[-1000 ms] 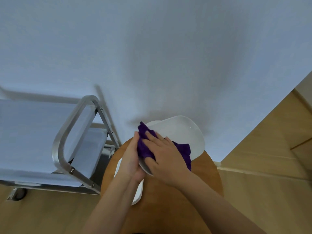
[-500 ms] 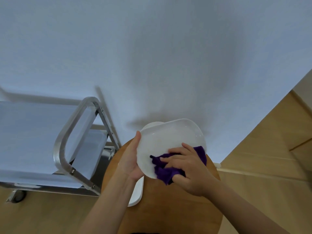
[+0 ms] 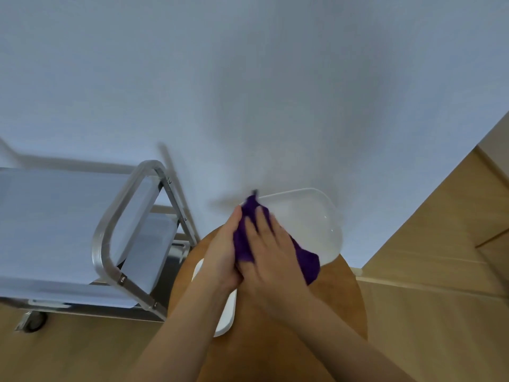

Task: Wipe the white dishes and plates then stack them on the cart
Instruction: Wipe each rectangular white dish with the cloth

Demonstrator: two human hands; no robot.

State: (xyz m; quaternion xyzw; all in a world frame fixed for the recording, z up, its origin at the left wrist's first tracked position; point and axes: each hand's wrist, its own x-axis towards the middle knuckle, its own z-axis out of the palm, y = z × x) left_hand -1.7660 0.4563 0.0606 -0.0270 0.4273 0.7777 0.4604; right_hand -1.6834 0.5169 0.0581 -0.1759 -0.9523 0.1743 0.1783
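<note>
My left hand [image 3: 223, 257] grips the left edge of a white rounded-square dish [image 3: 311, 224], tilted up over a round wooden table [image 3: 344, 296]. My right hand [image 3: 272, 252] presses a purple cloth [image 3: 305, 260] flat against the dish's left part; its fingers are blurred with motion. Another white plate [image 3: 227, 318] lies on the table under my left wrist, mostly hidden. The metal cart [image 3: 115, 213] stands to the left with bare pale shelves.
A white wall fills the upper view, just behind the table. Wooden floor shows at the right and bottom left. The cart's handle frame [image 3: 104, 232] and a caster [image 3: 34, 322] sit close to the table's left edge.
My right hand has swept the purple cloth from the dish's lower right back up to its left edge, beside my left hand. The dish stays held in the same place.
</note>
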